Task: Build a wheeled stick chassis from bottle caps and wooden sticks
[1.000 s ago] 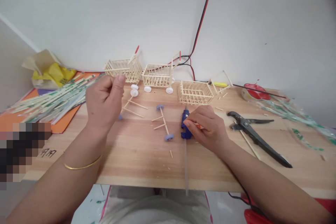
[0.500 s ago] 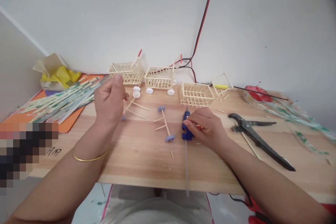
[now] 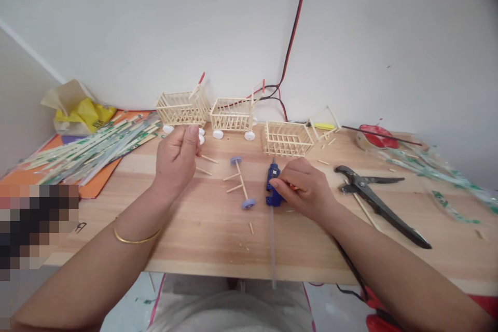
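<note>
My right hand (image 3: 305, 187) is wrapped round the handle of a blue hot glue gun (image 3: 273, 184), whose nozzle points away from me. A clear glue stick (image 3: 273, 249) sticks out of its back end over the table edge. My left hand (image 3: 177, 158) is closed, thumb pressed on the fingers; what they hold, if anything, is hidden. Beyond it, thin sticks (image 3: 204, 171) of a small frame show partly. Between my hands lies a stick axle (image 3: 241, 180) with blue-grey wheels and two short side sticks. A stick-built cart basket (image 3: 290, 140) without visible wheels stands past the glue gun.
Two small stick carts with white wheels, one left (image 3: 182, 109) and one centre (image 3: 232, 115), stand by the wall. Black pliers (image 3: 383, 207) lie at right near plastic wrappers (image 3: 439, 176). Wrapped sticks (image 3: 97, 148) cover an orange sheet (image 3: 103, 176) at left.
My left hand has moved down and to the right, over the small stick frame. My right hand stays at the glue gun. The whole view has shifted slightly.
</note>
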### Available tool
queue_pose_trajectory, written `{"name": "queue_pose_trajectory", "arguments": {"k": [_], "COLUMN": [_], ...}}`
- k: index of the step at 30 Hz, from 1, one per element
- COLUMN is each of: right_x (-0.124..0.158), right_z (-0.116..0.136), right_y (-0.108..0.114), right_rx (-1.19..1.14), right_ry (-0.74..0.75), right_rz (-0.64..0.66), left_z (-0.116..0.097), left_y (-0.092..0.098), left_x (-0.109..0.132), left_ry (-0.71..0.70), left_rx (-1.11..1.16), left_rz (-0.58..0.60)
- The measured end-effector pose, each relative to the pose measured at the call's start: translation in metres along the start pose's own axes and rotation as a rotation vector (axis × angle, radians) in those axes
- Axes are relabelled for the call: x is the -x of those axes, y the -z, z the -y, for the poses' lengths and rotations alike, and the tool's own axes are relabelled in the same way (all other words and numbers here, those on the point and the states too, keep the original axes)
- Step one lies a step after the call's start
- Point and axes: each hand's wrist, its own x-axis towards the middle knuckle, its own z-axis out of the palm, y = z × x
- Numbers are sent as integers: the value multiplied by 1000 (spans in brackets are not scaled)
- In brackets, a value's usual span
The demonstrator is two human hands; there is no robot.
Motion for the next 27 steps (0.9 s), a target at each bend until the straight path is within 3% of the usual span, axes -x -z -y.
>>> {"name": "queue_pose_trajectory", "arguments": {"k": [7,14,27], "right_x": [0,0,-1], "right_z": [-1,0,0], "right_y": [2,2,2], "right_rx": [21,27,37], "right_ry": [2,16,6], "right_rz": [-7,-7,30], "left_z": [3,-2,-1], "left_y": [-5,-8,-8], "left_x": [2,-1,2], "left_ry": [-31,-169,-236], "left_rx": [-66,-158,-227], "left_rz": [88,308,405]}}
